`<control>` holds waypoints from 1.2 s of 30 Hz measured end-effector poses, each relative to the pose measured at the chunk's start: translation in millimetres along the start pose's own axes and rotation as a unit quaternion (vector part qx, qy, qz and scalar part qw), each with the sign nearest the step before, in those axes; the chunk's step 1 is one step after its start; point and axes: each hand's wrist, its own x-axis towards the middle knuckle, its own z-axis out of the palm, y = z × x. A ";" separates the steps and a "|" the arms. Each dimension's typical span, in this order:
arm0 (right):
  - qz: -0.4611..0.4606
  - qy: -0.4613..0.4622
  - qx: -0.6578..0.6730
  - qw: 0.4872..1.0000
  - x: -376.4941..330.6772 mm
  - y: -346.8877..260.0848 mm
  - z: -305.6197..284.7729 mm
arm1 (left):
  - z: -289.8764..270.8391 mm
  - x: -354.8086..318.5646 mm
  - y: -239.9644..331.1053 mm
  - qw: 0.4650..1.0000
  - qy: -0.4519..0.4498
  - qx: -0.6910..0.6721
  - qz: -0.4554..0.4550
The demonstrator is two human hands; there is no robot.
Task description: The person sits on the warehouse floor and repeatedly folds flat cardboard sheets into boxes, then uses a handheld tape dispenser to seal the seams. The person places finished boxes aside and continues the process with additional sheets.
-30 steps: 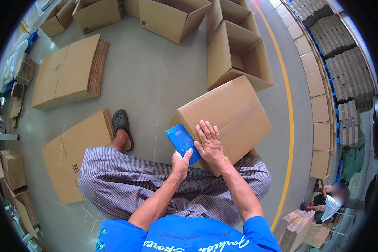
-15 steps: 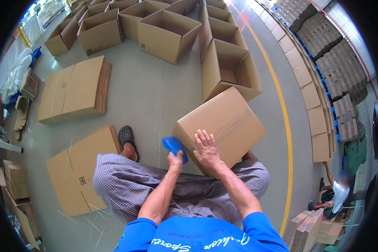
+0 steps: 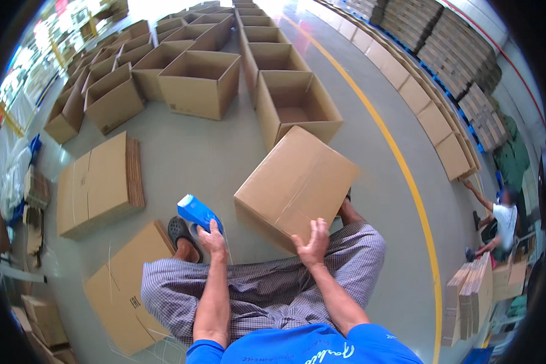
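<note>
A cardboard box (image 3: 297, 182) stands in front of my crossed legs, its upper face closed, with a taped seam across it. My right hand (image 3: 313, 244) is at the box's near edge, fingers apart and curved, holding nothing; whether the fingertips touch the cardboard I cannot tell. Off the box's left side, my left hand (image 3: 213, 240) grips a blue tape dispenser (image 3: 199, 213), which is tilted up to the left above the floor. My palm hides the dispenser's lower part.
Open-topped boxes (image 3: 200, 85) stand in rows ahead, one (image 3: 297, 103) just beyond my box. Flattened cartons (image 3: 97, 182) are stacked at left, with more flat cardboard (image 3: 130, 285) by my left knee. At far right another person (image 3: 502, 221) sits beside a long carton row (image 3: 449, 155).
My right hand has drawn back from the box's upper face to its near edge. My left hand and the tape dispenser have moved left, away from the box. The view has shifted too.
</note>
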 end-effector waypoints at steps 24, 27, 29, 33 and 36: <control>0.226 -0.195 0.363 0.883 70.1 68.8 17.8 | -92.5 38.1 27.8 0.877 -0.469 0.045 -0.092; -0.023 0.001 0.140 0.990 80.2 66.1 24.1 | -67.3 10.1 7.7 0.907 -0.422 0.017 -0.004; -0.188 -0.055 0.223 0.955 75.9 -4.3 16.8 | -86.2 14.4 -6.7 0.934 -0.356 0.006 -0.034; -0.344 -0.244 0.013 0.907 34.8 -63.1 -8.5 | -92.2 22.3 31.1 0.963 -0.268 -0.011 -0.003; -0.324 -0.080 0.029 0.942 20.8 -9.5 25.4 | -64.5 13.5 80.4 0.938 -0.332 -0.100 -0.022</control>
